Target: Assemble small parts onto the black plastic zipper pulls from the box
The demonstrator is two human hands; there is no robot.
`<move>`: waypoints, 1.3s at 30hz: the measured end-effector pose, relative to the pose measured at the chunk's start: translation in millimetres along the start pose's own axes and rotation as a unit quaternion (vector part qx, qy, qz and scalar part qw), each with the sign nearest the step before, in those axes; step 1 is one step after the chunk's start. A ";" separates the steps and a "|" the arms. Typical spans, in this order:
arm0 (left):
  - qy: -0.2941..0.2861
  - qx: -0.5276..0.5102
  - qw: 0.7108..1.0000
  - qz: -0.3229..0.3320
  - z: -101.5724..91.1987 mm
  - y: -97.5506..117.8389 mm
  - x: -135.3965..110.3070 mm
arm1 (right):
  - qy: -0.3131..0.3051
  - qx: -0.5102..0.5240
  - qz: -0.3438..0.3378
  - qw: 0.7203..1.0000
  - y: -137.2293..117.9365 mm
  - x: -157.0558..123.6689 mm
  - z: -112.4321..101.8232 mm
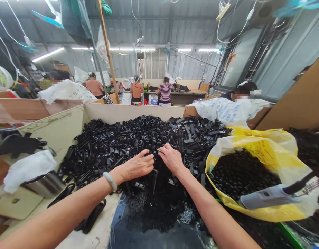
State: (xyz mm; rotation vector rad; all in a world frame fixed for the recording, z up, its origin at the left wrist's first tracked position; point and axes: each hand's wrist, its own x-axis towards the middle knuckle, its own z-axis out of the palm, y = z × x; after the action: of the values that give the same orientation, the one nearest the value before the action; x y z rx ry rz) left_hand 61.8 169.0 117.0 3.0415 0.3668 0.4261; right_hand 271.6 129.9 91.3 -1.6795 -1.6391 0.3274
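A big heap of black plastic parts (138,141) fills the walled work table (71,121) in front of me. My left hand (137,166) lies palm down on the heap's near side, fingers stretched toward the middle; a pale bangle (110,180) sits on its wrist. My right hand (171,159) rests just to the right, fingers curled down into the parts and pinched at the tips. The two hands almost touch. What the right fingers grip is hidden among the pieces.
A yellow plastic bag (263,148) of small black pieces stands at the right, a grey hand tool (265,197) lying on its rim. A metal cup (45,185) with white cloth (27,169) sits at left. Small screws (186,216) lie near me. Other people work at tables behind.
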 end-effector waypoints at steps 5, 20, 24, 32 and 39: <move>0.087 -0.173 0.968 -0.159 -10.0 24.1 3.7 | 0.093 0.167 0.022 0.981 0.1 -31.6 -16.3; 0.168 -0.788 0.381 -0.453 49.7 190.7 -60.7 | 0.004 0.417 0.133 0.899 -35.4 -194.0 17.0; 0.192 -0.818 0.315 -0.442 59.6 204.1 -77.8 | 0.002 0.367 0.080 0.927 -36.8 -205.5 21.6; 0.230 -0.742 0.412 -0.477 71.1 213.5 -92.8 | -0.033 0.278 -0.005 0.960 -37.6 -216.5 14.0; 0.245 -0.756 0.367 -0.484 77.4 220.5 -95.8 | -0.057 0.287 0.029 0.956 -38.2 -227.1 12.6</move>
State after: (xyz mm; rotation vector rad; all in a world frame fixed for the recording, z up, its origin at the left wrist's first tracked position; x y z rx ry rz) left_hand 43.7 -69.2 34.9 0.5405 0.9057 0.7952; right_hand 201.9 -82.9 36.4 -1.2802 -1.3932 0.8534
